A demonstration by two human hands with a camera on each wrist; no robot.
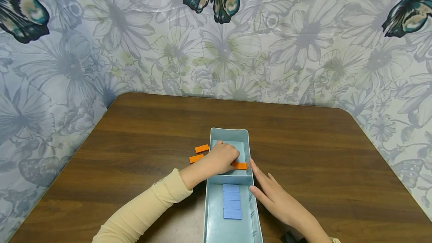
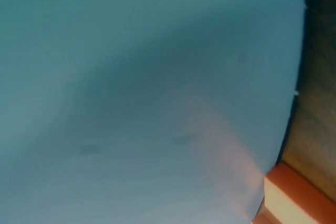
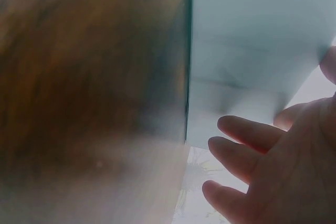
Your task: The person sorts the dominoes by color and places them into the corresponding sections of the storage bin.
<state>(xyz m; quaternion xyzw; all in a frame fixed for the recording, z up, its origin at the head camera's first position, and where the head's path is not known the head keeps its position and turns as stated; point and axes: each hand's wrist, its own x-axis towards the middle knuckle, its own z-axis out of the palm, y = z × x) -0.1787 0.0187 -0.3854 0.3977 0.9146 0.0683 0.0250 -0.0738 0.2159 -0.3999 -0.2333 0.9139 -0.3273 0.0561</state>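
A long light-blue plastic box [image 1: 227,230] with a divider lies lengthwise on the table. My left hand [image 1: 221,158] reaches over its left wall into the far compartment. Between its thumb and curled fingers it pinches one end of an orange block [image 1: 240,165] near the compartment's right side. Fingertips of my right hand [image 1: 275,198] touch the outside of the box's right wall, with the fingers fairly straight; the right wrist view shows that hand against the box wall [image 3: 252,35]. In the near compartment, several blue blocks [image 1: 231,201] form a column.
Two orange blocks [image 1: 202,148] lie on the brown wooden table [image 1: 152,134] left of the box, partly behind the left forearm. A small black object [image 1: 291,237] shows beneath the right wrist. Behind the table hangs a flowered cloth [image 1: 216,55] with butterflies.
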